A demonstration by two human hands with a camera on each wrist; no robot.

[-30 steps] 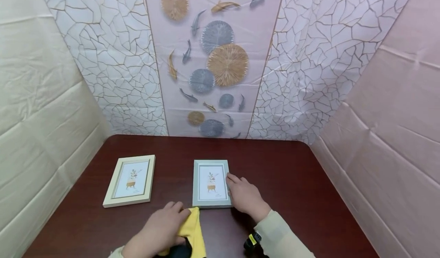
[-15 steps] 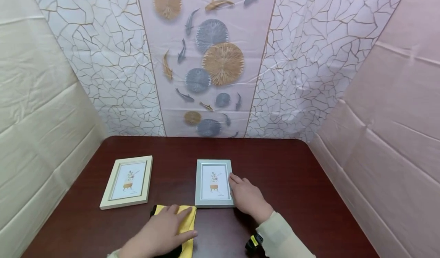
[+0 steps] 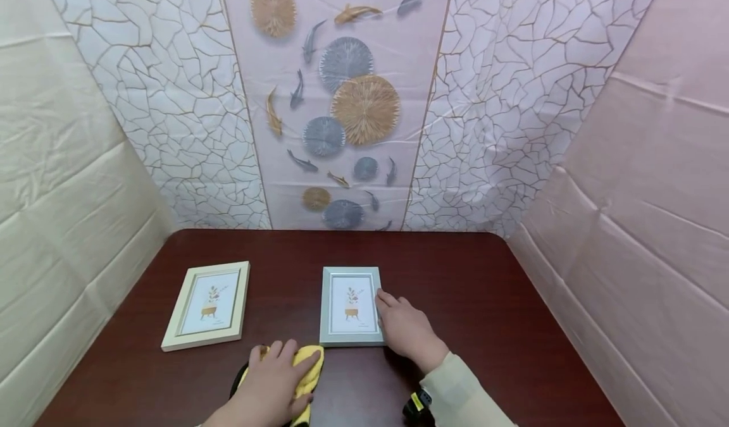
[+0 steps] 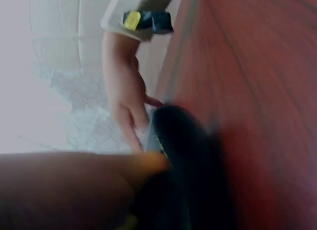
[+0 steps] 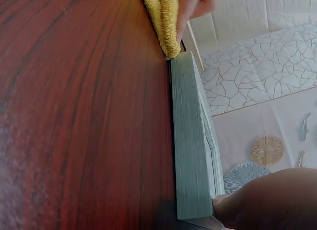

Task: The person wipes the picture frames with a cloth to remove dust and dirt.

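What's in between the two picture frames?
Just bare table, as the head view shows between the cream frame and the blue-green frame. The yellow cloth under the left hand lies nearer the person.

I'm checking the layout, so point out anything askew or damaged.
The cream frame looks askew: it lies turned on the table, its near edge slanting, while the blue-green frame sits nearly square. No damage shows.

I've the first photo frame (image 3: 352, 305) lower centre on the bench (image 3: 484, 326), second photo frame (image 3: 207, 307) lower left, cloth (image 3: 306, 384) bottom, left of centre.
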